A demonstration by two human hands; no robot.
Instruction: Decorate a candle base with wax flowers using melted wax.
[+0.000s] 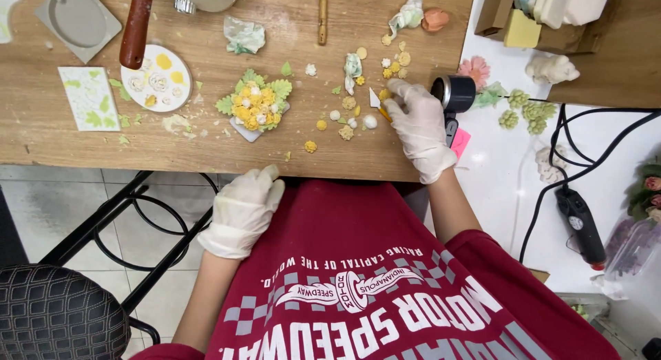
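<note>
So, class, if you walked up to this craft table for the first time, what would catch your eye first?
Probably the yellow and green flower cluster in the middle of the wooden table, with small loose blossoms scattered to its right. Next, the gloved right hand holding a small knife among them, while the gloved left hand rests at the table's near edge, above the dark red shirt.

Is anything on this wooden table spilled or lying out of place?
Yes. Small yellow and white flower pieces lie scattered loose across the table beside the right hand, and green leaf bits lie strewn near the round white plate.
</note>
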